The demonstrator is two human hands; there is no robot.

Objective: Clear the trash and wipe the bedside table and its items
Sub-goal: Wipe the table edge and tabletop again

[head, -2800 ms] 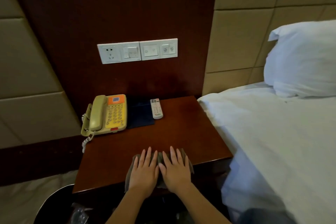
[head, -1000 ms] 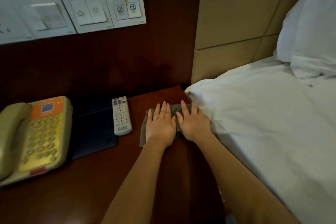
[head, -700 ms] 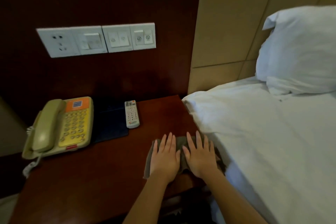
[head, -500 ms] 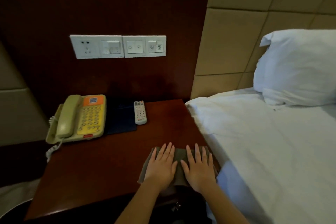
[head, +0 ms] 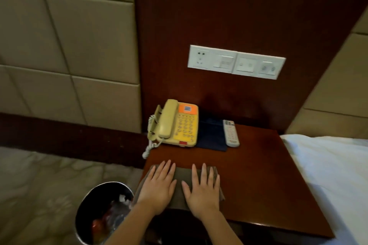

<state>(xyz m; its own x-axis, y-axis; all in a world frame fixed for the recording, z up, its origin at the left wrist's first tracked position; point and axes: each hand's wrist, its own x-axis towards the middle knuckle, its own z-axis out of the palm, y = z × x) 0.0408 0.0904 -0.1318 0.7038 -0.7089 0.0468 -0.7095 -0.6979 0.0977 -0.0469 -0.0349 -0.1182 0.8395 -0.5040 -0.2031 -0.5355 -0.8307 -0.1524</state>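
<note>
A dark wooden bedside table [head: 256, 181] stands against the wall. A grey-brown cloth [head: 182, 178] lies flat at its front left corner. My left hand [head: 158, 187] and my right hand [head: 203, 189] press side by side on the cloth with straight fingers. At the back of the table sit a yellow telephone [head: 177, 124], a dark blue pad [head: 211, 136] and a white remote control [head: 230, 133]. A round black trash bin [head: 99, 215] holding crumpled trash stands on the floor left of the table.
A white switch and socket panel [head: 236, 61] is on the wood wall above the table. The white bed [head: 330, 175] borders the table's right side. Padded beige wall panels [head: 67, 45] fill the left.
Both hands have slid the cloth from the front right of the table to its front left corner. The view has swung left, so the bin shows and the pillow is gone.
</note>
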